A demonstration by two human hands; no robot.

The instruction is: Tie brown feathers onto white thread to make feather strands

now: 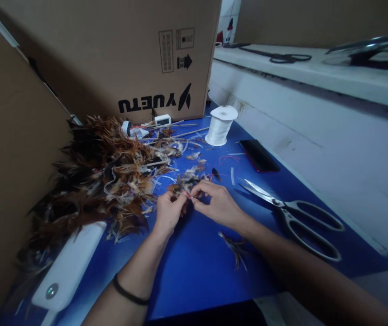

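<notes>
My left hand (pixel 170 209) and my right hand (pixel 214 202) meet over the blue table. Both are closed, fingertips pinched at the base of a small bunch of feathers (pixel 189 179), brown and grey. A bit of red thread (pixel 187 194) shows between the fingertips. The feather tips point away from me. Beneath my right forearm lies a small loose feather tuft (pixel 236 250). Large scissors (pixel 284 204) rest to the right of my right hand, blades parted. A big heap of brown and black feathers (pixel 112 181) spreads to the left.
A white ribbon spool (pixel 221 127) stands at the back, with a dark phone (pixel 259 155) nearby. A white device (pixel 71 267) lies front left. Cardboard boxes (pixel 112 54) wall off the back and left. Black scissors (pixel 290 58) lie on the white ledge (pixel 316 72).
</notes>
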